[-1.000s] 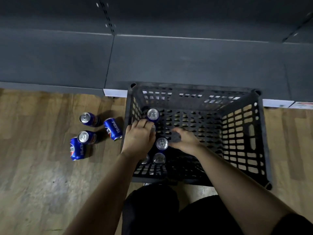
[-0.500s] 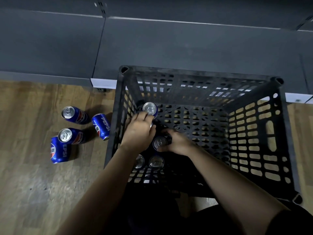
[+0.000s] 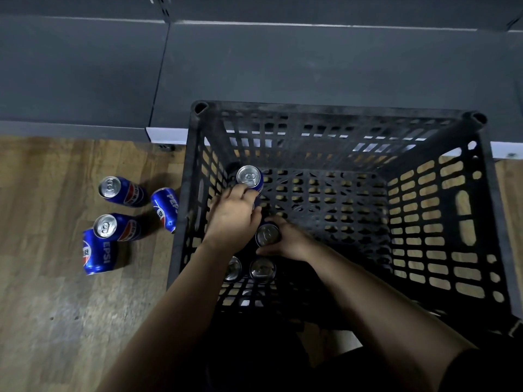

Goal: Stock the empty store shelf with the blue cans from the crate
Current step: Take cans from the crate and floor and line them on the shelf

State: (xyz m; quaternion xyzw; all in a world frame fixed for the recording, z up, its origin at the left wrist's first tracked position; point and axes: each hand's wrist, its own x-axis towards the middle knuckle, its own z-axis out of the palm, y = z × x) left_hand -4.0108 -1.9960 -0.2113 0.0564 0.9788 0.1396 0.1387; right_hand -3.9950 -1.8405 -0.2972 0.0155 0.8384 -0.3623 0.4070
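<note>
Both arms are reaching down into the black crate (image 3: 481,222), which is sitting on the wood floor (image 3: 42,306) right against the dark grey shelf (image 3: 311,66).

Right hand (image 3: 288,243) is wrapping its fingers and thumb round the centre can (image 3: 267,235), which is standing upright on the crate bottom with its lid facing up.

Left hand (image 3: 230,219) is hanging palm down just left of it, fingers curled. Its fingertips (image 3: 244,190) are touching the side of the corner can (image 3: 249,178), which is standing upright at the crate's far-left corner. A sliver of silver is showing under the fingers. Can't tell whether this hand is actually gripping anything.

Two more are standing by the near wall, partly under my left forearm: the near-left can (image 3: 232,268) and the near-right can (image 3: 262,269), side by side and close together.

Outside the crate, on the floor to its left:
- far floor can (image 3: 110,188) is standing upright
- second upright can (image 3: 105,226) is standing nearer me
- lying can (image 3: 96,251) is resting on its side, right against the second upright can
- tipped can (image 3: 165,207) is lying just beside the crate's left wall
</note>
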